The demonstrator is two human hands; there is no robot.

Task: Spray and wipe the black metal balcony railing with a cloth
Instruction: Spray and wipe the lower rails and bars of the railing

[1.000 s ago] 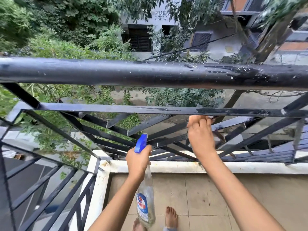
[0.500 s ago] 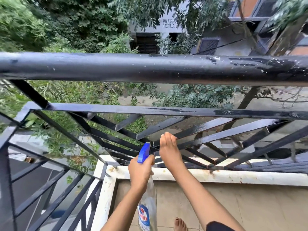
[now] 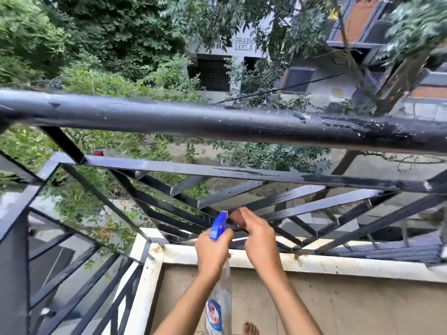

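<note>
Balcony corner, high over dense green treetops [image 3: 96, 44]. Left hand [image 3: 212, 250] curled round the neck of a clear plastic spray bottle [image 3: 219, 308], blue trigger head [image 3: 219, 224] aimed up and away, red-and-blue label low on the body. Right hand [image 3: 257, 235] just beside it on the right, fingers bunched over a reddish-brown cloth [image 3: 235, 216] pressed against a flat slanted bar where several diagonals meet. Black metal balcony railing [image 3: 217, 124] all round: thick round top rail, glossy, flecked with droplets and chipped paint toward the right; flat angular bars beneath, wet and shiny on the right. Stained white ledge [image 3: 338, 263] under the bars, beige tiled floor [image 3: 362, 305] nearer, bare toes [image 3: 250, 328] at the bottom edge. Grey building [image 3: 242, 59] with lettering far beyond.
</note>
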